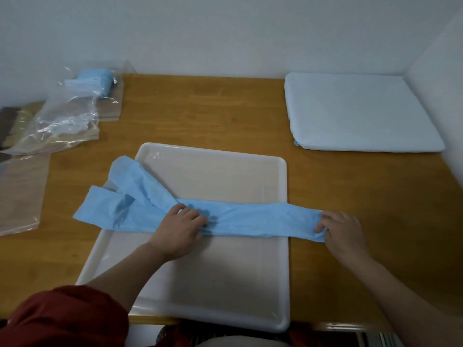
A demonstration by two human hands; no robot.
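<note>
Right hand point(343, 229): pinching the right end of the blue cloth strip point(250, 219), just past the tray's edge. Left hand point(179, 230): fingers curling over the strip's middle, holding it down on the white tray point(213, 271). The strip is lying crosswise, its left end spilling onto the wooden table point(213, 108). The bagged blue pack point(97, 81) is sitting at far left, its label too blurred to read.

head cam | faces forward-down | close over table point(250, 116) | single view
</note>
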